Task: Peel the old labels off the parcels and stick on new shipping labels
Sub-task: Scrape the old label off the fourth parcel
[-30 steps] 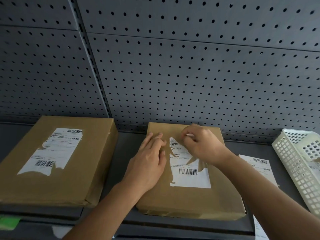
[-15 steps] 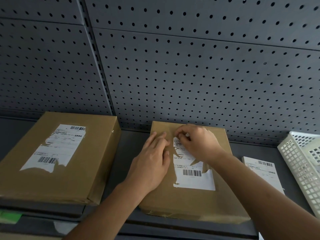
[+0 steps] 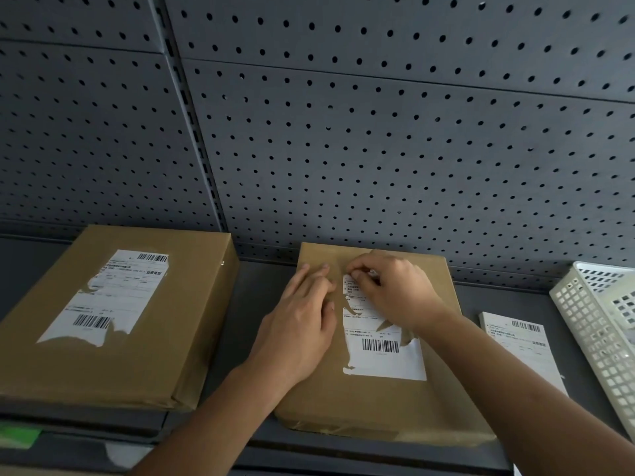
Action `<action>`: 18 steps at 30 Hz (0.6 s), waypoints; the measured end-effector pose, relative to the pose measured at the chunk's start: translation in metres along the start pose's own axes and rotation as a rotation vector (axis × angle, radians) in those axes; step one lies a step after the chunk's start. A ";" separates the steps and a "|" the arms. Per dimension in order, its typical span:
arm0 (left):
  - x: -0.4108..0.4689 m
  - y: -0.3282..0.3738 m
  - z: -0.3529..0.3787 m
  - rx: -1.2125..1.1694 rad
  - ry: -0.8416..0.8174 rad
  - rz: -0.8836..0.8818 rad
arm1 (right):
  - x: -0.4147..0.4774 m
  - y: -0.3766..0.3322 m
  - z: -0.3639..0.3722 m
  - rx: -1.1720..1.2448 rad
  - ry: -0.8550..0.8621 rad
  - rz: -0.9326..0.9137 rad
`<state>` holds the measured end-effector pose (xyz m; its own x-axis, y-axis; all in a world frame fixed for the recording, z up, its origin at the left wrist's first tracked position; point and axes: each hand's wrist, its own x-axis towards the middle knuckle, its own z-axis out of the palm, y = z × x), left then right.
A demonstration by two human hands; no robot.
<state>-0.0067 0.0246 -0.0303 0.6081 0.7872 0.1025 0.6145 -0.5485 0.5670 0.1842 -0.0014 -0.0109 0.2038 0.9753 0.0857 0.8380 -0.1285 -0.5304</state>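
A brown parcel [image 3: 371,403] lies on the dark shelf in front of me, with a torn white label [image 3: 385,359] on its top. My left hand [image 3: 299,324] lies flat with straight fingers on the parcel, just left of the label. My right hand [image 3: 391,293] has its fingers curled at the label's top left corner and pinches the label's edge. A second, larger brown parcel [image 3: 113,359] sits to the left, carrying its own partly torn label [image 3: 110,297].
A sheet of fresh shipping labels [image 3: 519,348] lies on the shelf [image 3: 261,290] right of the parcel. A white plastic basket [image 3: 604,324] stands at the far right. A grey pegboard wall [image 3: 343,132] rises behind. A green tag [image 3: 19,438] shows at the lower left.
My right hand has shifted left along the label's top edge toward its top left corner. My left hand has stayed flat on the parcel. The view tilted slightly.
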 end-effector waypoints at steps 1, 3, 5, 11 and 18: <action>0.000 0.000 0.000 0.001 0.000 -0.001 | 0.001 -0.001 0.000 -0.019 -0.011 -0.001; 0.000 0.001 0.000 -0.003 0.001 -0.003 | 0.003 -0.002 -0.001 -0.035 -0.027 0.011; 0.000 0.001 -0.001 -0.008 -0.002 -0.008 | 0.002 -0.002 -0.002 -0.014 -0.022 0.030; -0.001 0.003 -0.002 0.003 -0.005 -0.005 | 0.000 -0.004 -0.002 -0.028 -0.039 0.030; -0.001 0.002 -0.001 0.009 -0.005 0.002 | 0.000 -0.002 0.001 -0.019 -0.019 0.017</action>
<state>-0.0062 0.0231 -0.0281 0.6118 0.7847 0.0995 0.6177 -0.5525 0.5596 0.1821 -0.0013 -0.0104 0.2087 0.9761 0.0610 0.8442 -0.1483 -0.5151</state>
